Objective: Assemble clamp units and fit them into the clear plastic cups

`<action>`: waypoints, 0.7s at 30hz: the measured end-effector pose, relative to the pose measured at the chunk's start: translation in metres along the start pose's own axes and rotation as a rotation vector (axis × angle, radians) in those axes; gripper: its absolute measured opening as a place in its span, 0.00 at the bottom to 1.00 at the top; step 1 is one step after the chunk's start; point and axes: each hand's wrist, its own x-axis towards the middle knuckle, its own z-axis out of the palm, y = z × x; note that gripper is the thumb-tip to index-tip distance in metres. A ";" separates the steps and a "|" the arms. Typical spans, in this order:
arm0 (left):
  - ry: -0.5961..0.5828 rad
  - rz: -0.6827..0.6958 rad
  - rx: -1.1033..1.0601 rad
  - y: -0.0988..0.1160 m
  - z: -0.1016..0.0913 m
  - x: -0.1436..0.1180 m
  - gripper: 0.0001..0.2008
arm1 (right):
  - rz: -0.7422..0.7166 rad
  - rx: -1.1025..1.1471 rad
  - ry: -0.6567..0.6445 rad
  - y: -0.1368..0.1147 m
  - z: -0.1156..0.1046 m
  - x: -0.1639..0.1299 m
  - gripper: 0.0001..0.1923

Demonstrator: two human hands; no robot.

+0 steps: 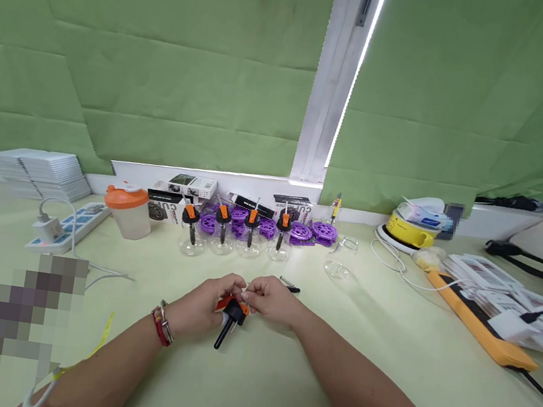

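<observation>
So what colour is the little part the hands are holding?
Orange and black: the small part has an orange top and a black stem, seen in the head view.

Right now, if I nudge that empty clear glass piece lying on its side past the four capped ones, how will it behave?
The clear glass piece looks rounded and lies on its side, so it would probably roll across the table. It looks thin-walled, likely light and fragile, perhaps slippery.
</observation>
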 end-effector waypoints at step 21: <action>0.272 -0.337 0.342 -0.043 -0.041 -0.004 0.24 | -0.303 -1.151 0.180 0.014 0.037 0.024 0.09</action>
